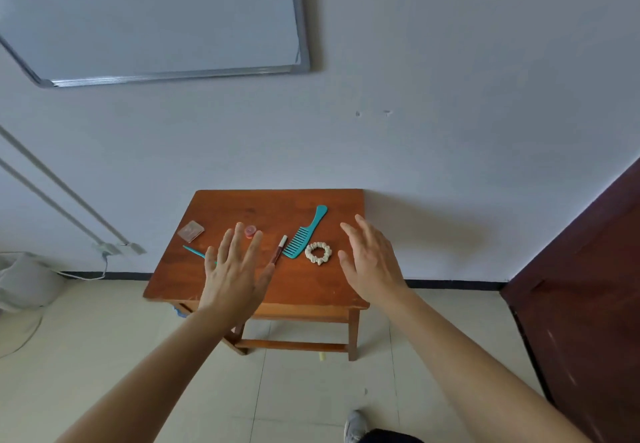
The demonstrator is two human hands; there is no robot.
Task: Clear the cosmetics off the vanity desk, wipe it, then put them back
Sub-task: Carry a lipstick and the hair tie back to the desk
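Desk (242, 207) – polished wood; comb (304, 235) – smooth plastic; scrunchie (318, 253) – cloth.

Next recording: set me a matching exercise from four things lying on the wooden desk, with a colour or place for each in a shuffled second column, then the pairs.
Things:
1 wide-tooth comb
2 scrunchie
3 small jar
4 square compact

Descriptions:
A cream, ring-shaped
B translucent, farthest left
C teal, handle pointing toward the wall
D pink-red, beside the left hand fingertips

Pairs: 1-C; 2-A; 3-D; 4-B
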